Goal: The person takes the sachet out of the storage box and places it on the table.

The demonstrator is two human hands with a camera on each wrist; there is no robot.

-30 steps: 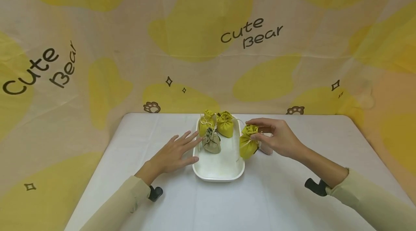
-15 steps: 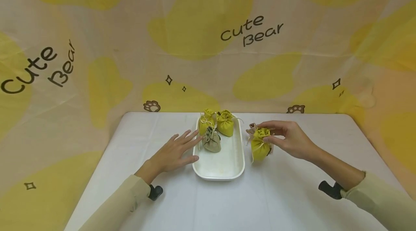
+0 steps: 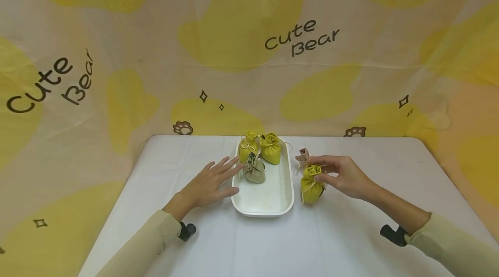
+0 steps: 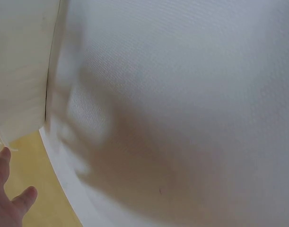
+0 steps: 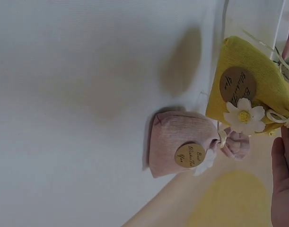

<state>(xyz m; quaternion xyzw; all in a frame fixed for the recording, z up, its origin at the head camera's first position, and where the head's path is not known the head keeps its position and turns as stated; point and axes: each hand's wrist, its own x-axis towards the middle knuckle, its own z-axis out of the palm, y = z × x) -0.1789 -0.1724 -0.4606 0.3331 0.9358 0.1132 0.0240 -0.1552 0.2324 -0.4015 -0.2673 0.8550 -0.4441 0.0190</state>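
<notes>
**Soft pouch, held at the neck**

While the left hand point(image 3: 208, 184) lies flat on the table point(image 3: 351, 242) with fingers spread straight, their tips at the left rim of the tray point(image 3: 286, 207), the right hand point(image 3: 343, 177) pinches the gathered top of a yellow pouch point(image 3: 311, 185). That pouch stands on the table just right of the tray, outside it. Thumb and forefinger close on the ruffled neck; the other fingers curl loosely behind.

The right wrist view shows the pouch point(image 5: 250, 87) as woven cloth with a round wooden tag, a white flower and a thin string tie. It looks light and soft, likely to sag and swing if lifted from the top. The cinched neck is the natural place to take hold: the cloth bunches there and the string gives the fingers something to catch. A grip round the belly would squash the filling and might crush the flower, which seems the one delicate part. Nothing about it looks slippery.

A pink pouch point(image 3: 302, 155) lies on the table just behind the yellow one, apart from it. Inside the tray sit two more yellow pouches point(image 3: 270, 148) at the far end and a grey pouch point(image 3: 254, 169) just in front of them. A printed cloth point(image 3: 117, 51) hangs behind the table.
</notes>
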